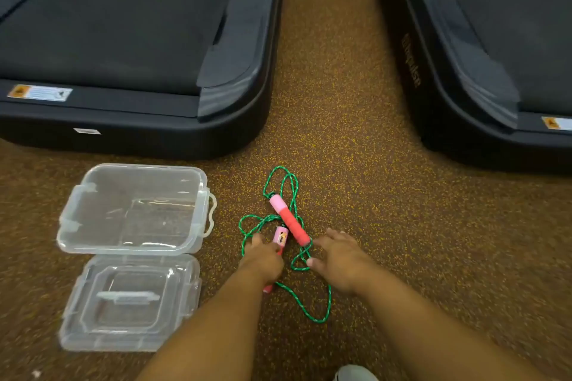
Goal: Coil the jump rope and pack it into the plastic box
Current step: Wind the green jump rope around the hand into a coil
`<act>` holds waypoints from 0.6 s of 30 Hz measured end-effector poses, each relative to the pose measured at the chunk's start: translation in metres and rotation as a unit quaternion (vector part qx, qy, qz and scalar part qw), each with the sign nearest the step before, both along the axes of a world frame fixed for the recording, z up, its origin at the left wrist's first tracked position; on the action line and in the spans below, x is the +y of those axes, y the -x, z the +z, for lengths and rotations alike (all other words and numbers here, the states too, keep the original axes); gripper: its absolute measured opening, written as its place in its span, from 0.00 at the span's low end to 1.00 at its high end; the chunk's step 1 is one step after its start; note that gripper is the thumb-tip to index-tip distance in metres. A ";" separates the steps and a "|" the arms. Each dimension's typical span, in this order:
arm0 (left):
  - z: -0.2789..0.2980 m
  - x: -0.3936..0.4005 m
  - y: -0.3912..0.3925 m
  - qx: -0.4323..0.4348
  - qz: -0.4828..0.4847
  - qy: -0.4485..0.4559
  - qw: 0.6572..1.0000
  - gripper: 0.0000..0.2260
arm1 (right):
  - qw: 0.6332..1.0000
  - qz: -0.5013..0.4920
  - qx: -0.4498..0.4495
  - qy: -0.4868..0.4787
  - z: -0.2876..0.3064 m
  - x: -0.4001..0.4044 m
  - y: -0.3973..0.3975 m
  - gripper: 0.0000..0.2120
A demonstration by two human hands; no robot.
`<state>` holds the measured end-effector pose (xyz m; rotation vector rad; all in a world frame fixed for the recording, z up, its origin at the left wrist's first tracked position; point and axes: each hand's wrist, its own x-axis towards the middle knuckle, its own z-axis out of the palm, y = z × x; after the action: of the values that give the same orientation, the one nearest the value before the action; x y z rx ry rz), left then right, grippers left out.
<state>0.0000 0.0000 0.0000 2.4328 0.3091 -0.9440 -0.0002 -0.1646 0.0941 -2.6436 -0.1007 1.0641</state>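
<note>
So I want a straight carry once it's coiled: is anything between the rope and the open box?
Nothing visible: bare floor separates the jump rope from the plastic box, which sits open and empty, its lid nearer the person.

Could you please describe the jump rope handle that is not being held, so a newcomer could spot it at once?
Look at the speckled brown floor between the two black treadmills. Just right of the clear plastic box, amid the green rope, lies the free handle. Unlike the handle under the left hand, it lies fully exposed.

Green jump rope [288,257] loose on floor, pink handles, clear plastic box [133,209] open, empty, left of it
</note>
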 end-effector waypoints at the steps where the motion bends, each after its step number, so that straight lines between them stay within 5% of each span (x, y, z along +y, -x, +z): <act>1: -0.005 -0.002 0.000 0.016 -0.008 0.000 1.000 0.21 | 1.000 0.004 -0.001 -0.001 -0.001 -0.001 0.001 0.29; 18: -0.080 -0.007 0.003 0.049 -0.066 -0.030 0.996 0.21 | 0.998 0.061 0.013 -0.001 -0.063 0.005 -0.006 0.30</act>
<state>-0.0032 -0.0073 -0.0805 2.4914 0.2171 -1.1284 0.0057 -0.1596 0.0312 -2.6503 -0.2611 1.1354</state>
